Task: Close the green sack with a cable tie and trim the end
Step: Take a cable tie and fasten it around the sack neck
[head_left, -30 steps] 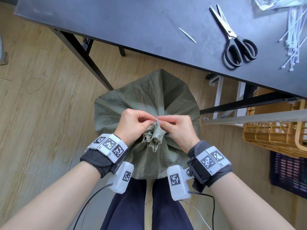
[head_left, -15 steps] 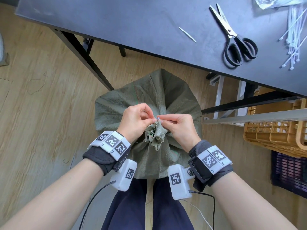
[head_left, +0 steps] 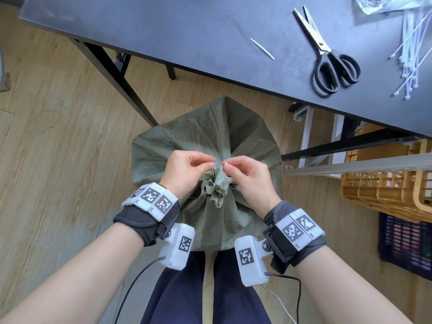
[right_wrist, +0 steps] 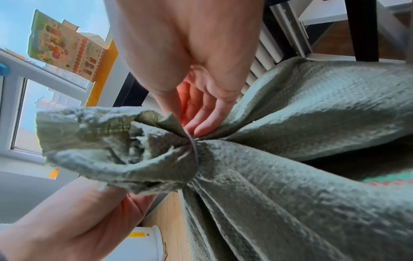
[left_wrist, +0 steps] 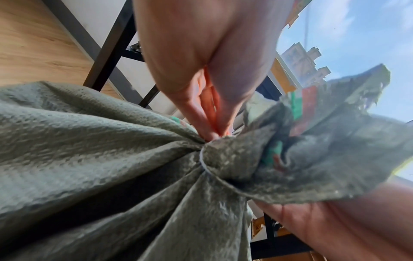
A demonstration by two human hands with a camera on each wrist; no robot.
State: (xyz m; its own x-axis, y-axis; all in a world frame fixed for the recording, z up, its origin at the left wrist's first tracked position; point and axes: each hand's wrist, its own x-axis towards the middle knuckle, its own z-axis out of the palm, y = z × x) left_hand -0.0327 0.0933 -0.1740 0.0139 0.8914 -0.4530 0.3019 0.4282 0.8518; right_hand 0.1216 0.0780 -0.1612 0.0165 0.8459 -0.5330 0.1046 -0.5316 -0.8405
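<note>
At sack [head_left: 205, 146] neck: hands parted slightly; right hand [head_left: 251, 181] pinching cable tie [head_left: 226, 163] end, left hand [head_left: 184, 174] fingertips pressed together.

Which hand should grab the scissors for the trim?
Right, probably. The scissors lie on the table up to the right, nearer the right hand. The left hand could stay at the cable tie around the sack neck.

Right wristband tags [head_left: 301, 228] read "R1" and "R2".
</note>
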